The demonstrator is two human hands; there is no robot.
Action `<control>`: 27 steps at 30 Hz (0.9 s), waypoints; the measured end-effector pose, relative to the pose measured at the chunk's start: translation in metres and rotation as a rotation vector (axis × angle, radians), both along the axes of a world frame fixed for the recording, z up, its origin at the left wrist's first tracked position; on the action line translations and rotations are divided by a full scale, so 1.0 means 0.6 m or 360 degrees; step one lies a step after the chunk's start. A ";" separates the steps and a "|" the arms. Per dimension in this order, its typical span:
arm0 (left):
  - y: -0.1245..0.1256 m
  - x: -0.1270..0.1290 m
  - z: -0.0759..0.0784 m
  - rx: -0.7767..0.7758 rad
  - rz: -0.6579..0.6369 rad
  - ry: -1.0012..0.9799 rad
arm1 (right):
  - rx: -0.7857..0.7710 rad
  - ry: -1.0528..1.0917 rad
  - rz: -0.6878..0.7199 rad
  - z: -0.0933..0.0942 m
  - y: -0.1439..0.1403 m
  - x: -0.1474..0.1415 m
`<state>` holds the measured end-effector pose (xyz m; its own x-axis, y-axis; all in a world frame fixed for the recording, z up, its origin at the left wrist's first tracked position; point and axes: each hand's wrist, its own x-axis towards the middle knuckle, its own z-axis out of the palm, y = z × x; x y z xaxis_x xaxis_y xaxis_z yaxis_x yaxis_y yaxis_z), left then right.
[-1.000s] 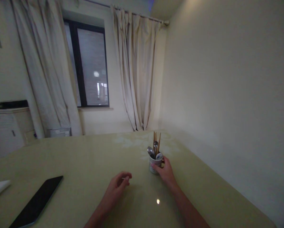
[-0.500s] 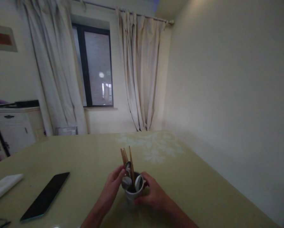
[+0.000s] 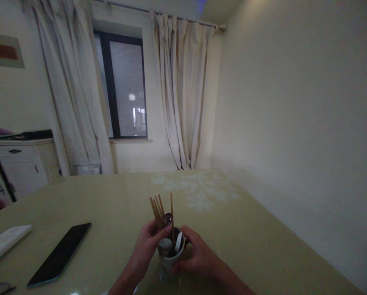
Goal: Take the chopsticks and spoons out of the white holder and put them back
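Observation:
A light-coloured mug (image 3: 170, 259) stands near the front of the table, holding utensils. My right hand (image 3: 197, 254) is closed round its right side. Several wooden chopsticks (image 3: 157, 209) lean out to the left, with my left hand (image 3: 149, 241) closed round them at the rim, thumb across the front. A metal spoon (image 3: 168, 218) shows its bowl just above that thumb. One single chopstick (image 3: 171, 213) stands more upright, apart from the bunch. Inside the mug are a white spoon (image 3: 178, 241) on the right and a broad greyish utensil head (image 3: 164, 247) on the left.
On the left of the table (image 3: 116, 205) lies a dark phone-like slab (image 3: 60, 254). Beyond it are a white folded item (image 3: 7, 243) and a dark thin object (image 3: 1, 288) at the corner. A wall (image 3: 294, 123) runs along the right edge.
My left hand has closed further over the chopsticks, its thumb now across them. The bunch has spread and tilted left, away from the single chopstick. The right hand stays on the mug.

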<state>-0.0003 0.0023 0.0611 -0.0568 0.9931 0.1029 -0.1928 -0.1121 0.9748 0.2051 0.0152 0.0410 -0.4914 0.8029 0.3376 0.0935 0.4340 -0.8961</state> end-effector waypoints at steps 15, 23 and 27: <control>-0.005 -0.016 -0.025 -0.0099 -0.0111 -0.0017 | 0.0099 -0.0045 0.0086 0.001 0.000 0.003; -0.015 -0.011 -0.020 -0.0069 -0.0274 -0.0093 | 0.0117 -0.0035 0.0135 -0.001 0.002 0.001; -0.017 -0.003 -0.011 -0.0047 -0.0290 -0.0107 | 0.0126 -0.0033 0.0165 -0.010 0.005 0.002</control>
<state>-0.0021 -0.0080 0.0543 0.1183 0.9901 0.0757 -0.2720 -0.0410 0.9614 0.2065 0.0185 0.0349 -0.5779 0.7187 0.3867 0.0628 0.5115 -0.8570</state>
